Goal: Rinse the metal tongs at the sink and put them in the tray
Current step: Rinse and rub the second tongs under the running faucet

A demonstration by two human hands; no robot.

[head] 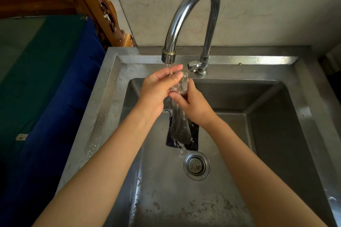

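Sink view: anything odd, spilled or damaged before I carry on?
Nothing spilled or damaged. The left hand and right hand hold the tongs under the faucet stream. Only oddities: a dark rectangular patch on the sink floor behind the drain, unidentifiable, and blotchy stains nearer the camera.

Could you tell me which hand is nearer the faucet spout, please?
Left. The left hand sits just below the spout; the right hand, gripping the tongs, is lower and further right.
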